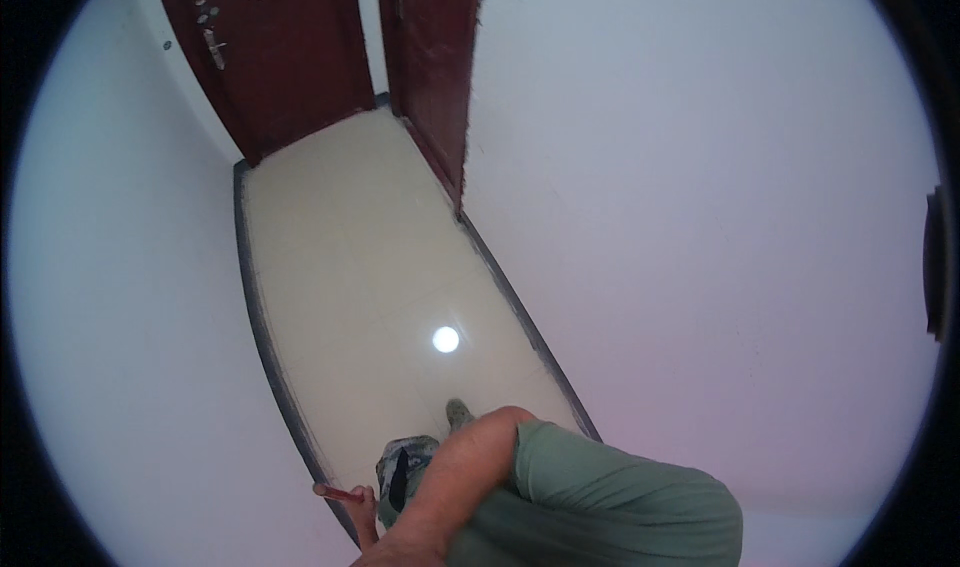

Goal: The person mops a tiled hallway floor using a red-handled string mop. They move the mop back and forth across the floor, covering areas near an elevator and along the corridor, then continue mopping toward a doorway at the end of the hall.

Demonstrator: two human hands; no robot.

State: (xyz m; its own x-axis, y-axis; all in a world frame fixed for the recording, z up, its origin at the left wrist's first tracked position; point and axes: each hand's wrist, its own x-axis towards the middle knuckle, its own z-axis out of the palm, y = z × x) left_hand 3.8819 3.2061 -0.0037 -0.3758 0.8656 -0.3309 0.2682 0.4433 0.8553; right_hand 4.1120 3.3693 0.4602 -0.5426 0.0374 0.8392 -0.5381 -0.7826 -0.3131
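Note:
My left hand [363, 501], small and low in the picture, is closed around a short visible length of reddish-brown round rod or handle [337, 493]. The rod's blunt end points left, near the wall's dark skirting; its other end is hidden. In front of this wrist crosses my bent right forearm [457, 477], below a green sleeve [630, 492]. My right hand is out of view past the bottom edge. Beside the forearm show camouflage-patterned cloth [412, 447] with a dark strip [399, 481], and the tip of a greenish shoe [456, 413] on the floor.
A narrow passage with a glossy cream tiled floor [360, 267] runs between white walls [675, 229] with dark skirting [517, 308]. Two dark red doors stand at its far end, one ahead [292, 56], one on the right [431, 64]. A dark object [934, 263] shows at the right rim.

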